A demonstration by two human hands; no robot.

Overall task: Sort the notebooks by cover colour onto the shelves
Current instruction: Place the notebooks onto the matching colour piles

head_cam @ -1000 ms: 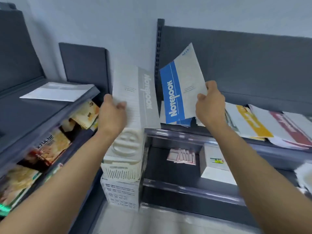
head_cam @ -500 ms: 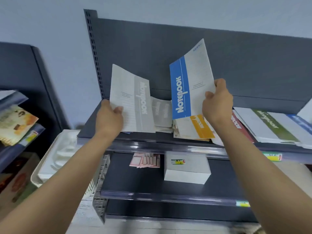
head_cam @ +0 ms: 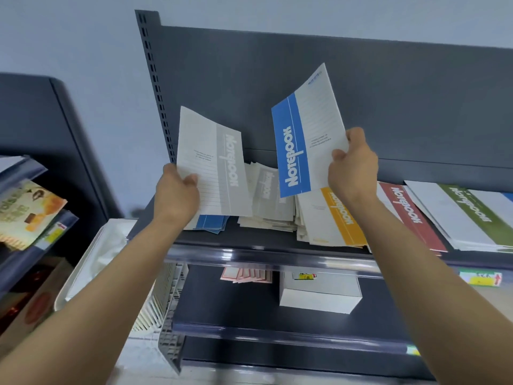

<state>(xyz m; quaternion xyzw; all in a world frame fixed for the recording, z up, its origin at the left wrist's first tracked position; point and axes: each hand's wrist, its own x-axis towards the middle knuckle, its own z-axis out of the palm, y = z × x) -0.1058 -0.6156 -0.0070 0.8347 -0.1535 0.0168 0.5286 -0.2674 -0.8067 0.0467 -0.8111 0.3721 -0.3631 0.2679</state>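
A dark grey shelving unit (head_cam: pixel 361 93) fills the view, with two of its shelves plainly seen: an upper shelf (head_cam: pixel 249 241) and a lower shelf (head_cam: pixel 236 307). Along the upper shelf lie five piles of notebooks, left to right: a blue pile (head_cam: pixel 211 222), mostly hidden behind the left hand, a grey pile (head_cam: pixel 266 195), a yellow pile (head_cam: pixel 341 218), a red pile (head_cam: pixel 408 215) and a green pile (head_cam: pixel 469 209). Left of the unit stands one white slatted basket (head_cam: pixel 155 304). Two notebooks are held up in the air above the upper shelf, one in each hand, both upright and tilted, apart from each other. The grey notebook (head_cam: pixel 213 165) hangs over the blue and grey piles, and the left hand (head_cam: pixel 177 195) has its grip closed on the lower left corner, thumb on the cover. The blue notebook (head_cam: pixel 302 134) stands above the yellow pile, and the right hand (head_cam: pixel 352 168) pinches its lower right edge, thumb in front. On the lower shelf sit one white box (head_cam: pixel 319 295) and, just beside it, a fanned set of pink-edged labels (head_cam: pixel 247 275).
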